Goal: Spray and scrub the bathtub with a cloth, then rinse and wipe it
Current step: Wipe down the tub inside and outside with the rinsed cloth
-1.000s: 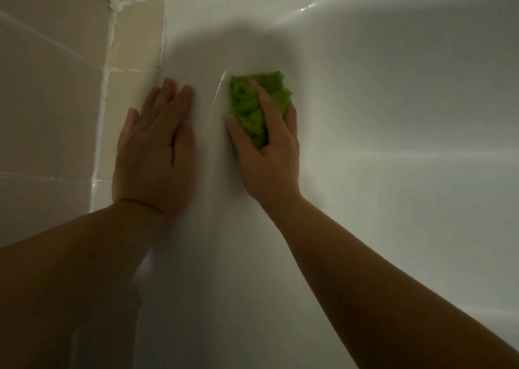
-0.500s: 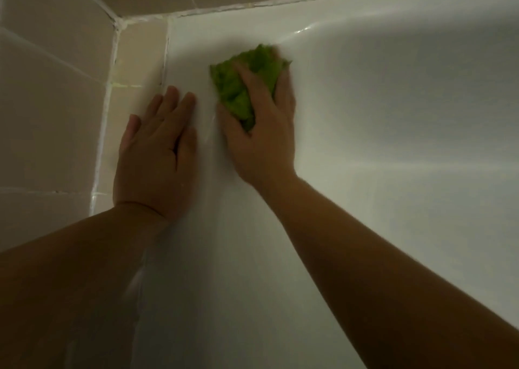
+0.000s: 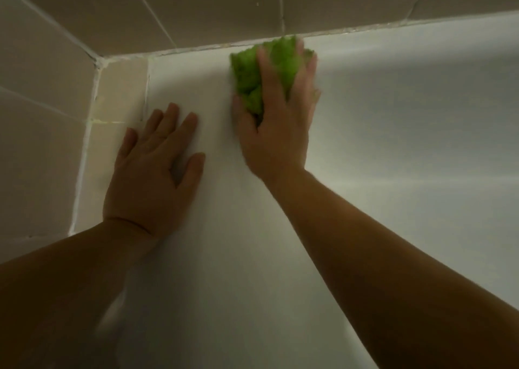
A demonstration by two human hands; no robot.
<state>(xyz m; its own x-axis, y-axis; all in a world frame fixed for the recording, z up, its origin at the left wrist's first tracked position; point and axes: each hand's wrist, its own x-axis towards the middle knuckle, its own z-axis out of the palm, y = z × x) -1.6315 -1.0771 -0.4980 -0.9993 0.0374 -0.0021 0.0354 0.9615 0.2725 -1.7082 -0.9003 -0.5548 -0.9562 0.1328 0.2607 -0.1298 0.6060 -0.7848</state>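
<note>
Upward the green cloth has been carried to the bathtub rim — gripped by right hand fingers; left hand is laid flat, fingers spread.

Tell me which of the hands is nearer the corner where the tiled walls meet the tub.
Left. The left hand lies flat just below the corner; the right hand, gripping the green cloth, is farther right.
</note>
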